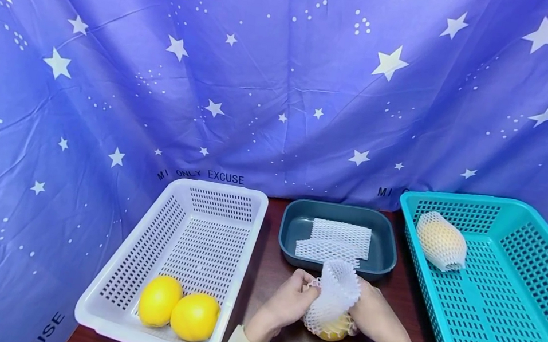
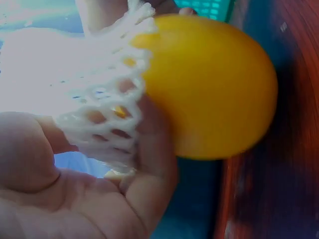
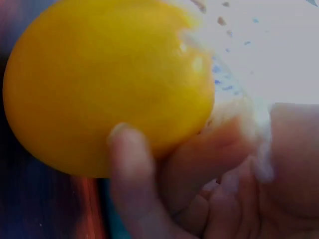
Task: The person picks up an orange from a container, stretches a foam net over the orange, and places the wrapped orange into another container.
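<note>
A white foam net sleeve is partly over a smooth yellow fruit, whose lower part is bare in both wrist views. My left hand pinches the sleeve's edge between thumb and fingers, with a fingertip tucked inside against the fruit. On the other side, my right hand grips the sleeve's edge. In the right wrist view one finger of it lies against the fruit's skin. The sleeve's upper end stands up loose above the fruit.
Two bare yellow fruits lie in the white basket on the left. Flat foam nets lie in a dark tray behind the hands. A teal basket on the right holds one netted fruit. A starry curtain hangs behind.
</note>
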### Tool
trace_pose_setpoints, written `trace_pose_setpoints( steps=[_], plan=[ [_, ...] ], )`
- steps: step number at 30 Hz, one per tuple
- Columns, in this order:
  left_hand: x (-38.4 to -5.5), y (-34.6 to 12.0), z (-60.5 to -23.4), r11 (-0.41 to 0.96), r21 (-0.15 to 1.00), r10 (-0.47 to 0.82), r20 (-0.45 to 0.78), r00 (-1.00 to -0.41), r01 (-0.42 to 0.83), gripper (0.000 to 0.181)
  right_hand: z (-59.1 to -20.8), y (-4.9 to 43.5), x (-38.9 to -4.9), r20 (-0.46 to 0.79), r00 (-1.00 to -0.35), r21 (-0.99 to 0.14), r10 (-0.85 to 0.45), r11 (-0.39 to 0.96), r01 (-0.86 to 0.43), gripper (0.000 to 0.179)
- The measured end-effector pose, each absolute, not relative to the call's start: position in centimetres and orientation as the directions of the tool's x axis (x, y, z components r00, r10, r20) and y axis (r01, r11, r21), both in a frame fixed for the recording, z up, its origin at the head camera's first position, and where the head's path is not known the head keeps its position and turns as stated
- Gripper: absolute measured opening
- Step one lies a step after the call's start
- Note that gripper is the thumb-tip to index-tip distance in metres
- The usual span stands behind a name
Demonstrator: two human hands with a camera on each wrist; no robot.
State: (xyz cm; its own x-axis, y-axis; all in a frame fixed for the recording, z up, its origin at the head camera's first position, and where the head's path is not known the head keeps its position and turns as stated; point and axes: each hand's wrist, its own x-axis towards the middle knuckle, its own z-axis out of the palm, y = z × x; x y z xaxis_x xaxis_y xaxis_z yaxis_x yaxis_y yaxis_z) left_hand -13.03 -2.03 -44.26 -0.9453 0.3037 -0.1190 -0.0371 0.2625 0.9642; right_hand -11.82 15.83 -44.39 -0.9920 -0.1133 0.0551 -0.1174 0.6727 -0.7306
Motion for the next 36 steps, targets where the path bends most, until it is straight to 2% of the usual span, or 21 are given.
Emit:
trace_pose_setpoints(
  steps=[4,9,15,24,31,36],
  plan=[
    [-13.1,-2.3,-44.6,0.308,0.951,0.315,-0.113,-0.942,-0.012,0.011,-44.0,15.8,-11.8,-0.101,-0.993,-0.786,-0.065,0.618,0.039,0.009],
    [-13.2,-2.4,-44.8,0.354,0.935,0.317,-0.095,-0.944,0.025,0.009,-44.0,15.9,-11.8,-0.121,-0.991,-0.772,-0.061,0.633,0.056,0.012],
    [-13.1,-2.4,-45.0,0.477,0.871,0.306,-0.038,-0.951,0.119,0.005,-44.0,15.9,-11.7,-0.169,-0.985,-0.763,-0.040,0.637,0.106,0.017],
    [-13.3,-2.2,-45.5,0.545,0.830,0.310,-0.062,-0.949,0.124,0.015,-44.3,16.1,-11.9,-0.242,-0.970,-0.713,-0.028,0.683,0.158,0.020],
    [-13.4,-2.5,-46.2,0.530,0.843,0.351,-0.118,-0.929,0.093,0.021,-44.7,16.2,-12.1,-0.256,-0.966,-0.694,-0.029,0.701,0.163,0.022],
    [-13.6,-2.7,-46.4,0.585,0.794,0.378,-0.090,-0.922,0.162,0.028,-44.7,16.3,-12.0,-0.251,-0.967,-0.691,-0.039,0.706,0.151,0.022]
  ],
)
